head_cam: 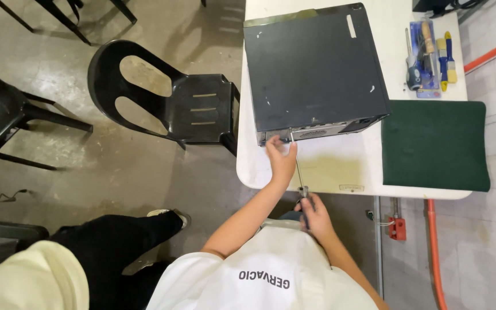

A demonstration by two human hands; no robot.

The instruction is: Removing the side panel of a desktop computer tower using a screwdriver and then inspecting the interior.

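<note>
- One black computer case (315, 66) lies flat on the white table (328, 169), its rear panel facing the person at the table's near edge.
- One long screwdriver (299, 169) runs from the case's rear panel back toward the person.
- The left hand (281, 158) rests at the rear panel, fingers curled near the screwdriver's tip; whether they pinch anything cannot be told.
- The right hand (312, 213) is closed around the screwdriver's handle, just off the table edge.
- One dark green mat (436, 144) lies right of the case.
- One tool set (429, 57) sits at the far right: about three tools, blue and yellow handles.
- Two black plastic chairs (173, 97) stand on the floor to the left.
</note>
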